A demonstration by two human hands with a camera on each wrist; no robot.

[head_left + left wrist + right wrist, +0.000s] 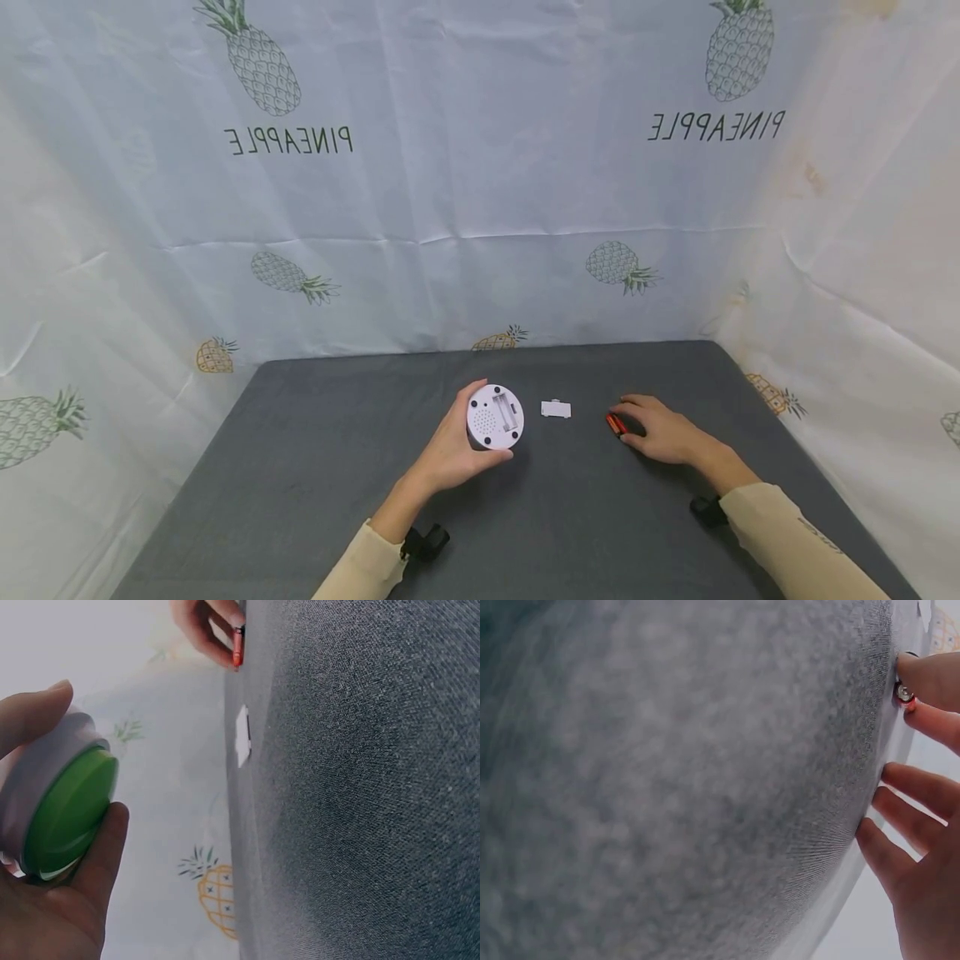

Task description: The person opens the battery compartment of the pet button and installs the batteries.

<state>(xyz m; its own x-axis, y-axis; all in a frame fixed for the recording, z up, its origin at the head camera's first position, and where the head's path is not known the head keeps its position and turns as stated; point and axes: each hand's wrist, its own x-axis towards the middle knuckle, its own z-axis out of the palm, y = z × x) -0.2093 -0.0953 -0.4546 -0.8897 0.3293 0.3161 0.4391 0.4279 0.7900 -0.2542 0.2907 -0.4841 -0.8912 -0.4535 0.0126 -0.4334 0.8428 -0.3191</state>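
Observation:
My left hand [450,446] grips a round white push-button device [489,425] by its rim, thumb and fingers on opposite sides. Its underside faces up, showing small black feet, a dotted speaker grille and an uncovered battery slot. On the device's other side is a green dome [71,814], visible in the left wrist view. At the right, my right hand [663,432] pinches small red batteries [617,424] at the table surface, their exact number unclear. A metal battery end [904,693] shows between thumb and finger; the other fingertips touch the cloth.
Between the hands lies a small white battery cover [556,408]. The table [337,467] has a dark grey cloth. White curtains [465,183] with pineapple prints stand behind it and along both sides.

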